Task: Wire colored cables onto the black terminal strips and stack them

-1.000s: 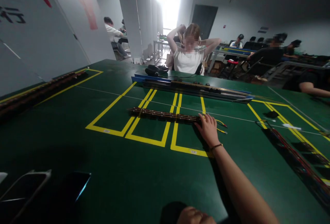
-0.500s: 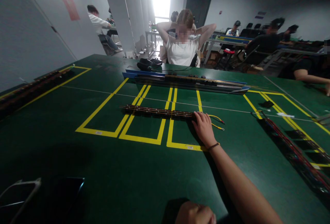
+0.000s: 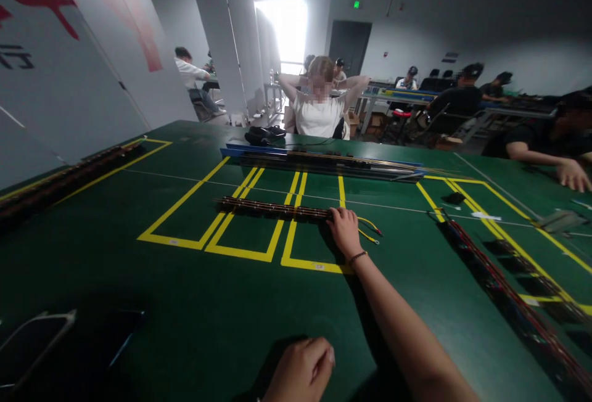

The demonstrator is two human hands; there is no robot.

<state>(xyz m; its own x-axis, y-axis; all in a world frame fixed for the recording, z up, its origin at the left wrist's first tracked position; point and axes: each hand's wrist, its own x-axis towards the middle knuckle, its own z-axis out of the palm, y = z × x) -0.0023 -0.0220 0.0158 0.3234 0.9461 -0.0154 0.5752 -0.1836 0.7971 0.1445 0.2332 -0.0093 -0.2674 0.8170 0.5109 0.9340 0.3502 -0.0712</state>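
Observation:
My right hand (image 3: 345,229), with a beaded bracelet at the wrist, lies closed over the right end of a long dark strip with copper-coloured lines (image 3: 272,208). The strip lies crosswise on the green table, over the yellow tape outlines. Two yellow leads (image 3: 369,223) come out beyond my fingers; the nearer one ends in a metal ring terminal. Close to the table's near side, my left hand (image 3: 303,370) rests as a loose fist, with nothing visible in it. The fingertips of my right hand are partly hidden.
Behind the strip lies a blue channel (image 3: 259,152) with long rods. Similar dark assemblies lie at far left (image 3: 92,168) and right (image 3: 499,278). A phone-like dark object (image 3: 34,343) sits at near left. Across the table sits a person (image 3: 319,115); another person's hand (image 3: 573,174) rests at right.
The view has tilted up and shifted, so the scene sits lower. My left hand shows more fully, still curled. My right hand stays on the strip's end.

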